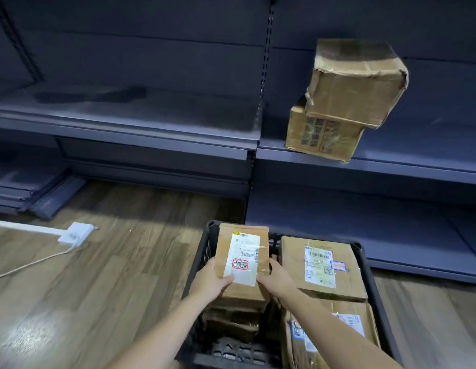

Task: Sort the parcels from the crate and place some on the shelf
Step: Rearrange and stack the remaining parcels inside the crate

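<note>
Head view, lower centre, left hand [210, 282] and right hand [275, 278] both clamped on small brown cardboard parcel [242, 253], above black plastic crate [370, 278].

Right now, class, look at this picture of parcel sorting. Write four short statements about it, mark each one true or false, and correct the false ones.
1. Both hands, left hand and right hand, hold a small brown cardboard parcel with a white label. True.
2. The black plastic crate holds no other parcels. False: more cardboard parcels lie in it.
3. Two brown cardboard boxes sit stacked on the dark metal shelf. True.
4. The held parcel rests on the wooden floor. False: it is held over the crate.
</note>
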A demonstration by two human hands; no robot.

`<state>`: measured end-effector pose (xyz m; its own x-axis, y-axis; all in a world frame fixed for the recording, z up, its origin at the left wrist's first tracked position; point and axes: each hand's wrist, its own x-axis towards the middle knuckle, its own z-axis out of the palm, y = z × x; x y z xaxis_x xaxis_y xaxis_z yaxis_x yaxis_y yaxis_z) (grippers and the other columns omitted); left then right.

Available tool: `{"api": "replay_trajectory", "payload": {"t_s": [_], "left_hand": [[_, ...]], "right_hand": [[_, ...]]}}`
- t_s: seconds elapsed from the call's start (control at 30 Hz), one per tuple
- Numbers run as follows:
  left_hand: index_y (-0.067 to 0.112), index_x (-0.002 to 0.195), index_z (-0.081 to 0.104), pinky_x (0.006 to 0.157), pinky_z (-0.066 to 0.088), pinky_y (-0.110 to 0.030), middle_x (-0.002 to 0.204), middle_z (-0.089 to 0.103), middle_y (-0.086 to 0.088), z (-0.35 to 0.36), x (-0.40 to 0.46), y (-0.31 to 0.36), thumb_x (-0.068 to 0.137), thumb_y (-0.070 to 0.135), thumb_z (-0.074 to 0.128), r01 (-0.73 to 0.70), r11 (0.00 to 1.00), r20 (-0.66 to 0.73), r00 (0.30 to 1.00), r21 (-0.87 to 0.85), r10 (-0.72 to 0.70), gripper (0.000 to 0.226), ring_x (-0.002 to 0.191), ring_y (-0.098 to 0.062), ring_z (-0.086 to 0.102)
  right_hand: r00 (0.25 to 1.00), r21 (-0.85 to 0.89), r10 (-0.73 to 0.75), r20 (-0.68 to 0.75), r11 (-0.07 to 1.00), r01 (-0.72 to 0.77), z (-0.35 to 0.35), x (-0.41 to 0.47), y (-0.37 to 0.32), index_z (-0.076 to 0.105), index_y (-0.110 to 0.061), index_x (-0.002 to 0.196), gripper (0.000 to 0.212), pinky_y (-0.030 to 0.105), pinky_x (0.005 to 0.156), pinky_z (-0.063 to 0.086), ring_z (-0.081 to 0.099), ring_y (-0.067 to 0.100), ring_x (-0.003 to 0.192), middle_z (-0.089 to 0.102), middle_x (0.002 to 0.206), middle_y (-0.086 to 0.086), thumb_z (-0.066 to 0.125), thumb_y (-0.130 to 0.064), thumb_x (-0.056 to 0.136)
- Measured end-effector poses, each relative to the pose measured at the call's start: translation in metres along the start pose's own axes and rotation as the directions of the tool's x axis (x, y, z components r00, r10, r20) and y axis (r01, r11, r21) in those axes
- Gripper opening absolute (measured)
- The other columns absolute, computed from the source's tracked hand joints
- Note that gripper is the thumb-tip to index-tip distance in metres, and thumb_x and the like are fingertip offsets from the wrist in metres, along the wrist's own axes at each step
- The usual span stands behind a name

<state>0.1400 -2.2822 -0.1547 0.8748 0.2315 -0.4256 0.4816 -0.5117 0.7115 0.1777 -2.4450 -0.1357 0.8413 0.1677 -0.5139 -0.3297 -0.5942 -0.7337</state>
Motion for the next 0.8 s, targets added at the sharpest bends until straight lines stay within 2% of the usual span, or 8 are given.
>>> {"api": "replay_trajectory", "payload": {"t_s": [0.13, 0.3, 0.43, 0.53, 0.63, 0.7, 0.73, 0.8], "left_hand": [[0.018, 0.134, 0.043, 0.094, 0.046, -0.033, 0.132, 0.059, 0.001, 0.015, 0.021, -0.015, 0.085, 0.027, 0.067, 0.059, 0.996, 0.006, 0.998, 0.071, -0.06, 0.056, 0.119, -0.022, 0.057], [0.017, 0.141, 0.035, 0.095, 0.048, -0.034, 0.133, 0.059, -0.003, 0.033, 0.036, -0.032, 0.086, 0.022, 0.066, 0.141, 0.978, -0.003, 0.99, 0.151, -0.142, 0.063, 0.117, -0.024, 0.059], [0.022, 0.142, 0.034, 0.093, 0.05, -0.036, 0.131, 0.06, -0.002, 0.039, 0.042, -0.031, 0.087, 0.021, 0.065, 0.164, 0.972, -0.053, 0.986, 0.17, -0.157, 0.064, 0.116, -0.024, 0.059], [0.012, 0.131, 0.041, 0.089, 0.048, -0.034, 0.126, 0.06, -0.008, 0.041, 0.042, -0.024, 0.084, 0.025, 0.065, 0.245, 0.95, -0.047, 0.969, 0.194, -0.241, 0.055, 0.114, -0.028, 0.059], [0.008, 0.118, 0.056, 0.082, 0.054, -0.032, 0.118, 0.064, -0.009, 0.046, 0.035, -0.023, 0.077, 0.025, 0.065, 0.367, 0.926, 0.01, 0.929, 0.085, -0.37, 0.045, 0.104, -0.028, 0.063], [0.013, 0.089, 0.064, 0.06, 0.051, -0.029, 0.102, 0.067, -0.008, 0.042, 0.025, -0.019, 0.082, 0.018, 0.061, 0.4, 0.911, 0.007, 0.916, -0.099, -0.402, 0.009, 0.087, -0.027, 0.062], [0.012, 0.083, 0.063, 0.053, 0.046, -0.026, 0.097, 0.066, -0.009, 0.041, 0.023, -0.018, 0.086, 0.015, 0.059, 0.409, 0.895, -0.011, 0.909, -0.177, -0.417, 0.006, 0.082, -0.026, 0.06], [0.007, 0.097, 0.065, 0.058, 0.049, -0.028, 0.098, 0.068, -0.008, 0.039, 0.021, -0.019, 0.089, 0.015, 0.058, 0.382, 0.893, -0.034, 0.916, -0.238, -0.4, 0.014, 0.085, -0.025, 0.062]], "right_hand": [[0.999, -0.029, 0.022, 0.03, 0.999, -0.021, 0.011, 0.017, 0.01, 0.057, -0.024, 0.114, 0.032, 0.028, 0.095, 0.045, 0.058, 0.023, 0.116, 0.063, 0.117, -0.003, 0.066, -0.021, 0.083], [0.993, -0.018, 0.095, 0.072, 0.995, -0.094, 0.027, 0.031, 0.032, 0.043, -0.02, 0.134, 0.062, 0.028, 0.091, 0.046, 0.059, 0.022, 0.114, 0.062, 0.125, 0.0, 0.07, -0.027, 0.079], [0.991, -0.034, 0.118, 0.056, 0.993, -0.117, 0.029, 0.038, 0.035, 0.033, -0.021, 0.14, 0.064, 0.026, 0.083, 0.045, 0.06, 0.025, 0.109, 0.062, 0.124, 0.005, 0.065, -0.026, 0.084], [0.993, -0.104, 0.118, 0.033, 0.988, -0.114, 0.029, 0.043, 0.033, 0.036, -0.023, 0.138, 0.059, 0.029, 0.087, 0.047, 0.061, 0.027, 0.109, 0.063, 0.123, 0.005, 0.061, -0.028, 0.084], [0.992, -0.2, 0.105, 0.063, 0.976, -0.091, 0.023, 0.049, 0.028, 0.04, -0.022, 0.138, 0.055, 0.032, 0.097, 0.047, 0.059, 0.028, 0.113, 0.064, 0.124, 0.007, 0.053, -0.014, 0.085], [0.991, -0.215, 0.103, 0.09, 0.973, -0.081, 0.018, 0.052, 0.025, 0.041, -0.018, 0.138, 0.056, 0.032, 0.097, 0.046, 0.057, 0.028, 0.116, 0.062, 0.126, 0.008, 0.052, -0.008, 0.084], [0.991, -0.214, 0.096, 0.094, 0.974, -0.074, 0.016, 0.053, 0.024, 0.042, -0.017, 0.138, 0.055, 0.033, 0.097, 0.046, 0.056, 0.028, 0.116, 0.062, 0.126, 0.009, 0.052, -0.007, 0.084], [0.994, -0.204, 0.073, 0.087, 0.977, -0.054, 0.015, 0.052, 0.021, 0.044, -0.016, 0.136, 0.053, 0.034, 0.096, 0.047, 0.058, 0.025, 0.109, 0.063, 0.124, 0.008, 0.053, -0.006, 0.085]]}}
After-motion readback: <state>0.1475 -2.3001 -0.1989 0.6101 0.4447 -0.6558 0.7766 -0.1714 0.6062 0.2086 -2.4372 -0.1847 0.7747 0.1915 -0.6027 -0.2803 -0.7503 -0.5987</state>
